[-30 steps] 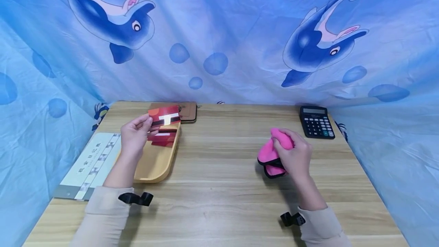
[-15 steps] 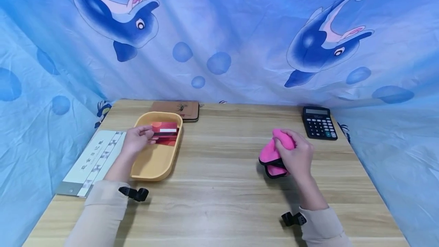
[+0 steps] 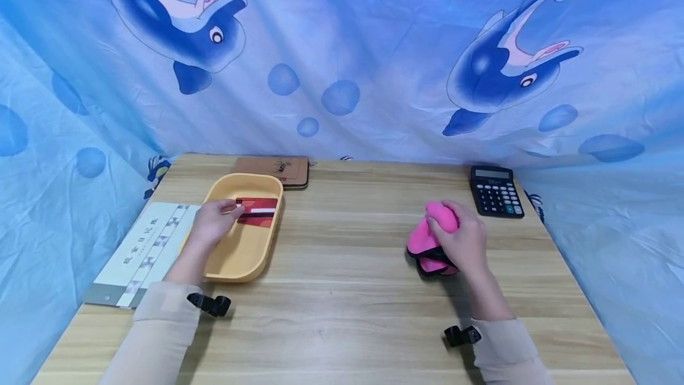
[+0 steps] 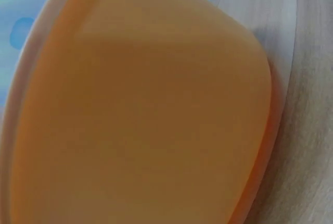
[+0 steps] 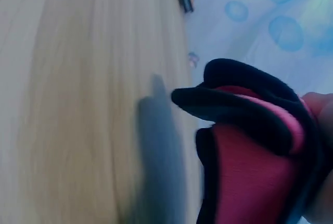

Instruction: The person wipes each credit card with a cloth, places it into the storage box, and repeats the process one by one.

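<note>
In the head view my left hand (image 3: 214,221) reaches into a yellow-orange tray (image 3: 243,275), and its thumb and finger pinch the left edge of a red card (image 3: 262,205) with white and black stripes. This card overlaps other red cards at the tray's far right. Only the tray's bare floor (image 4: 156,130) and rim show in the left wrist view. My right hand (image 3: 464,239) grips a folded pink cloth (image 3: 422,241) with black edging, close over the table. Seen from the right wrist, the cloth's black-edged folds (image 5: 244,99) fan out from the fingers.
A pale booklet (image 3: 144,248) lies left of the tray, partly under the left forearm. Behind the tray is a brown wallet-like item (image 3: 294,171). A black calculator (image 3: 497,192) sits at the back right. A blue dolphin-print curtain (image 3: 374,46) surrounds the wooden table (image 3: 342,314).
The left hand has lowered the red card from above the tray onto the other red cards inside it. The right hand has shifted slightly, tilting the pink cloth a little.
</note>
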The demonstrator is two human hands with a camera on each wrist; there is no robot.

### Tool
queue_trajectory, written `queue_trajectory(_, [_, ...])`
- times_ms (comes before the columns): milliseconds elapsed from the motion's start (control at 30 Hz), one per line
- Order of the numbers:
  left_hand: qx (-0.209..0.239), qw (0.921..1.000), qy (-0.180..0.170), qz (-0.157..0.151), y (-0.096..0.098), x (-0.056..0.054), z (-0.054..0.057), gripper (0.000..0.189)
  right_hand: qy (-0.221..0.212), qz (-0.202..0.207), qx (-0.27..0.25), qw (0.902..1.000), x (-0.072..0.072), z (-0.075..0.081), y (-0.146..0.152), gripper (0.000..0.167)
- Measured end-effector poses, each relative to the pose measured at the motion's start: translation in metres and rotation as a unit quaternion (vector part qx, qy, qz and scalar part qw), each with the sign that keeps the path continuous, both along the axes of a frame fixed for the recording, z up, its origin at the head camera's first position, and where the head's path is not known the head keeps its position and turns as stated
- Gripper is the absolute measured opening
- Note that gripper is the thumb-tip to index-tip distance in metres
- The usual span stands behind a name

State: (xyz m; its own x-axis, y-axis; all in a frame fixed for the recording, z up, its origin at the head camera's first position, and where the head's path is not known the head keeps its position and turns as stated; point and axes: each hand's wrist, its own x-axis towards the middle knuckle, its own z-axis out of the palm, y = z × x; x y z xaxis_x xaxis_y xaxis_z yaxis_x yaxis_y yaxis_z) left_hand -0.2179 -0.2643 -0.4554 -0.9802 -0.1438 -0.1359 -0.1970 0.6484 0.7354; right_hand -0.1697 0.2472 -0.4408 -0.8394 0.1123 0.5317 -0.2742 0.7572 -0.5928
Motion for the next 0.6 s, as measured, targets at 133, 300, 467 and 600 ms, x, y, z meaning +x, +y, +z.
queue_trajectory(133, [-0.027,0.9994,0.021,0.008,0.006,0.006,0.007,0.056,-0.062,0.024,0.012,0.9977,0.000,-0.005,0.016,0.057])
queue_trajectory(300, [-0.016,0.9970,0.076,-0.003,0.020,0.016,0.014,0.049,-0.135,0.035,0.044,0.9893,0.005,-0.004,0.038,0.058])
queue_trajectory(467, [-0.005,0.9909,0.134,-0.016,0.033,0.025,0.015,0.039,-0.189,0.015,0.096,0.9772,0.010,-0.004,0.053,0.056])
queue_trajectory(600, [0.002,0.9877,0.155,-0.017,0.041,0.032,0.015,0.036,-0.211,0.012,0.111,0.9710,0.011,-0.007,0.056,0.059])
